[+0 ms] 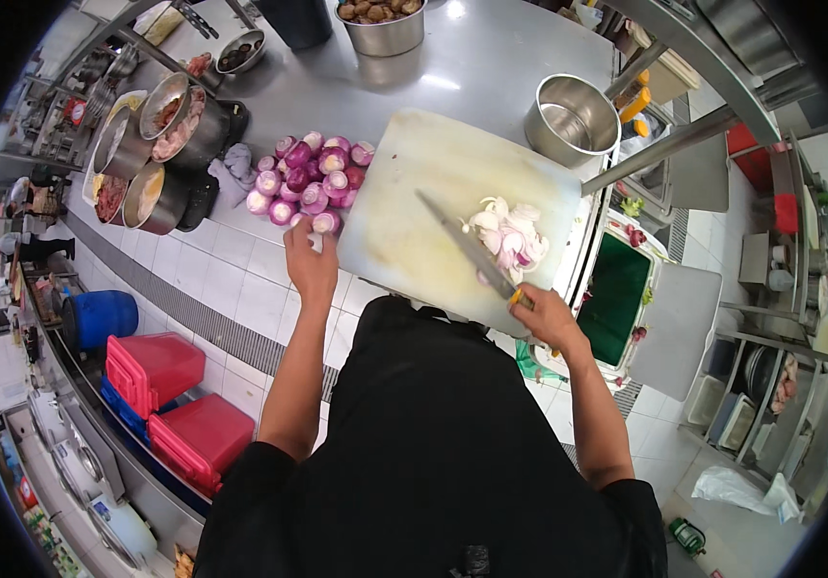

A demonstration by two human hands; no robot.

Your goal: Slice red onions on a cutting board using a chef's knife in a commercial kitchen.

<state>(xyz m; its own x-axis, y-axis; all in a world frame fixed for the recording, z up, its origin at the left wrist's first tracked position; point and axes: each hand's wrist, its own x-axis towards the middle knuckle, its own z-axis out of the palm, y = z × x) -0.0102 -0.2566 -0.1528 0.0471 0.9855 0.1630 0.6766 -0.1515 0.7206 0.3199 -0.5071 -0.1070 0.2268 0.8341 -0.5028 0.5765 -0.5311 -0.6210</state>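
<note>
My right hand (551, 318) is wrapped round the yellow-and-dark handle of a kitchen knife (464, 241). Its long blade points up and to the left over a white cutting board (414, 173). Beside the blade, on the board's right half, lies a heap of sliced onion (510, 231). At the board's left edge is a pile of peeled red onions (313, 178). My left hand (311, 265) is at the near side of that pile, fingers and thumb apart, fingertips beside or against the nearest onion (326, 223). Whether they touch it is hard to tell.
An empty steel pot (573, 120) stands beyond the board's right corner. At the left are metal bowls of meat (187, 130) and a grey cloth (234, 173). A pot of brown pieces (380, 34) sits at the back. Right of the board is a green-lined bin (616, 289).
</note>
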